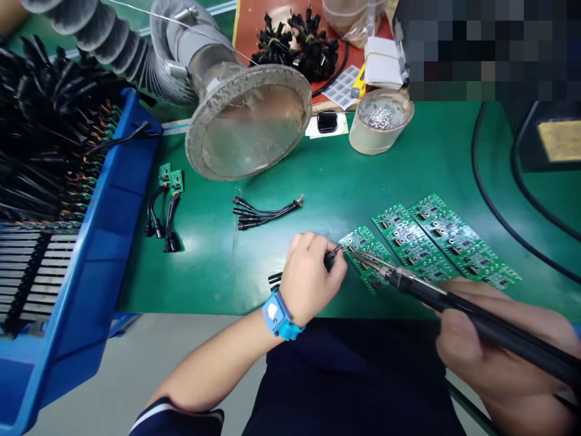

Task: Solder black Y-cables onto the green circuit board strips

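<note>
My left hand (311,275) pinches a short black cable (333,254), its bare wire ends against the edge of the nearest green circuit board panel (373,266). Black plugs of that cable stick out behind the hand, by the blue wrist strap. In my right hand (503,345) is a black soldering iron (454,306); its tip lies over the same board, close to the wire ends. Whether tip and wires touch I cannot tell. Two more board panels (415,242) lie alongside to the right. A small bundle of black cables (267,213) rests further left on the green table.
A fume extraction hood (254,124) on a ribbed hose overhangs the table. At left stands a blue bin (122,163) full of cabled boards. Two finished-looking boards with cables (172,206) lie beside it. Behind are a cardboard ring of metal bits (379,130) and a yellow cutter (359,83).
</note>
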`<state>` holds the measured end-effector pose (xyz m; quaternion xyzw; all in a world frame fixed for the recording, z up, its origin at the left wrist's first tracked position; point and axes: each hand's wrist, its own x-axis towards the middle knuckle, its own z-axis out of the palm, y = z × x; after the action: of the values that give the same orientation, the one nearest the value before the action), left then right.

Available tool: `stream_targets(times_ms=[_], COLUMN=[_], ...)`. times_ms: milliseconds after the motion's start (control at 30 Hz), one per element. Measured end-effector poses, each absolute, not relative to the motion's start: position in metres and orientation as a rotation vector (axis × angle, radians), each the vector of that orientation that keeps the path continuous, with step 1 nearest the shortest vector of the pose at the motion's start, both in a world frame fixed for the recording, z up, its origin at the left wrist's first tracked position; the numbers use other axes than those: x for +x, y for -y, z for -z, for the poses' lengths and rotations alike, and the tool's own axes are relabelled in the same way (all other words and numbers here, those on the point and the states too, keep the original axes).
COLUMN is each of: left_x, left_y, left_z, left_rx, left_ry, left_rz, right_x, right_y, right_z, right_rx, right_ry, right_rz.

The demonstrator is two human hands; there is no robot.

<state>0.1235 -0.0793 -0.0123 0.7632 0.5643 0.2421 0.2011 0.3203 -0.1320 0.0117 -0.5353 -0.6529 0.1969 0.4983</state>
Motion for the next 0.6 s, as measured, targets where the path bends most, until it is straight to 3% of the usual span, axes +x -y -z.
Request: stream_targets(times_ms=[600], left_x=[0.1276], left_y=[0.0795], left_z=[0.0153], left_rx=[2.205], left_ry=[-1.626], left_rz=[-0.69], right_x=[0.3148], right_y=[0.1235], right_z=[-0.0138], right_rx=[-1.33], right_ry=[1.808], right_rz=[-0.376])
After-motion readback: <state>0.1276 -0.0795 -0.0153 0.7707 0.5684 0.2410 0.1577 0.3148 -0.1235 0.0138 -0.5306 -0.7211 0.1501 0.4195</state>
